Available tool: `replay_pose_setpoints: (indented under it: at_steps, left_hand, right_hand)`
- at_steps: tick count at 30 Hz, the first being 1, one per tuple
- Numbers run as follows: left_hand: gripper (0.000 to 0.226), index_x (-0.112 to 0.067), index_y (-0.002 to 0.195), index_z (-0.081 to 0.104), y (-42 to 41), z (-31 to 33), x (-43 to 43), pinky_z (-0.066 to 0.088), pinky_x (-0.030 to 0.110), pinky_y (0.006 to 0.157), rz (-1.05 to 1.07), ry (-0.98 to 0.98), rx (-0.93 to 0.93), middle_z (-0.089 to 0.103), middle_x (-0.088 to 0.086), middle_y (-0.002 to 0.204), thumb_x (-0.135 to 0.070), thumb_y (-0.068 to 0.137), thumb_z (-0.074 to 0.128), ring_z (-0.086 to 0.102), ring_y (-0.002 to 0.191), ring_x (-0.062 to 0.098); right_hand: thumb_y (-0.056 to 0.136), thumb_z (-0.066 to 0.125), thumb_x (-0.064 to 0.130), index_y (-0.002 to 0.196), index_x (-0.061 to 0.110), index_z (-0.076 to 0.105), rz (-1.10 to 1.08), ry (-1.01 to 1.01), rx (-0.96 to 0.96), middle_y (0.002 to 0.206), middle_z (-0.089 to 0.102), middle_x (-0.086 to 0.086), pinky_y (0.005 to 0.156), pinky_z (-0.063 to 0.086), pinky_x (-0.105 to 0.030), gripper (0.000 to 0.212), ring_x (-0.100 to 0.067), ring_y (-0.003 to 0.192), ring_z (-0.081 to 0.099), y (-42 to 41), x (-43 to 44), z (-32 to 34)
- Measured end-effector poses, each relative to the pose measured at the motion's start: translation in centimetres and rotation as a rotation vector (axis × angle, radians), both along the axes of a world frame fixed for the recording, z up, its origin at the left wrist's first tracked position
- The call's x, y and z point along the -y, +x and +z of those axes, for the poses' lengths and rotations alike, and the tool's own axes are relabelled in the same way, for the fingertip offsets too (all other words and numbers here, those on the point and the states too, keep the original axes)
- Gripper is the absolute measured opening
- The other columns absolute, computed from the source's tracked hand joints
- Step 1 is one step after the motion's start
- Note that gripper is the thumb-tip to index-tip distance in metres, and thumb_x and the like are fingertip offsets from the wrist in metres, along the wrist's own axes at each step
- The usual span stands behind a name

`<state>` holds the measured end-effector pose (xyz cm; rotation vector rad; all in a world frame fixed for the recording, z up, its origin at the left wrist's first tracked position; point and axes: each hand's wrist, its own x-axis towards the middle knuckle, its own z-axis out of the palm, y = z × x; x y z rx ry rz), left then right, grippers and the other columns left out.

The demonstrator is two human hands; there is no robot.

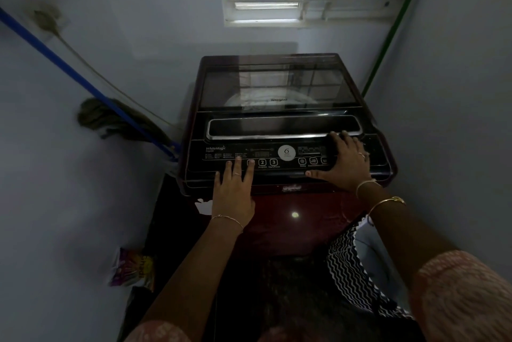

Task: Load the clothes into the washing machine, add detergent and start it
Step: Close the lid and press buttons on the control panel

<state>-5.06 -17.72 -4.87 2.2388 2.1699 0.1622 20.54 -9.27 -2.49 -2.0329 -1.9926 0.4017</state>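
A dark red top-loading washing machine (277, 219) stands in the corner below a window. Its glass lid (277, 84) is down, and pale laundry shows dimly through it. The black control panel (277, 154) runs along the front, with numbered buttons and a round badge. My left hand (234, 194) lies flat at the panel's left, one fingertip on the button left of the "2". My right hand (342, 161) rests spread over the panel's right end, fingertips touching the chrome-edged lid handle (282, 126). Neither hand holds anything.
A blue-handled mop (110, 117) and a broom lean on the left wall beside the machine. A colourful detergent packet (133, 268) sits on the floor at the left. A black-and-white zigzag cloth (349, 267) hangs at the right. A green pipe (393, 25) runs up the right corner.
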Motion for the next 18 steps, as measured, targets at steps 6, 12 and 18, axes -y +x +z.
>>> replay_pose_setpoints:
  at_steps: [6,12,18]
  left_hand:
    - [0.088,-0.024,0.154,0.001,0.2,-0.3,-0.1,0.014,0.05,0.119,0.011,0.015,-0.006,0.006,0.011,0.161,-0.032,0.088,0.058,0.007,0.148,0.03]
    - [0.085,-0.024,0.154,0.005,0.5,-0.4,0.0,0.015,0.049,0.119,0.03,0.038,-0.015,0.009,0.011,0.161,-0.033,0.087,0.058,0.009,0.148,0.03]
    - [0.085,-0.024,0.154,0.008,0.7,-0.7,0.0,0.015,0.05,0.119,0.048,0.046,0.0,0.01,0.011,0.161,-0.032,0.086,0.059,0.01,0.148,0.03]
  right_hand:
    - [0.058,0.065,0.079,0.153,0.016,-0.002,-0.138,-0.098,0.005,0.162,-0.007,-0.008,0.118,-0.002,-0.053,0.132,-0.029,0.149,-0.008,2.9,1.0,-0.8]
    - [0.063,0.054,0.083,0.15,0.018,-0.02,-0.065,-0.247,0.041,0.158,-0.026,-0.006,0.114,-0.01,-0.057,0.132,-0.029,0.145,-0.023,3.3,0.8,-0.7]
    - [0.062,0.053,0.084,0.15,0.02,-0.021,-0.047,-0.26,0.026,0.158,-0.026,-0.005,0.112,-0.012,-0.058,0.132,-0.028,0.145,-0.025,3.3,0.9,-0.5]
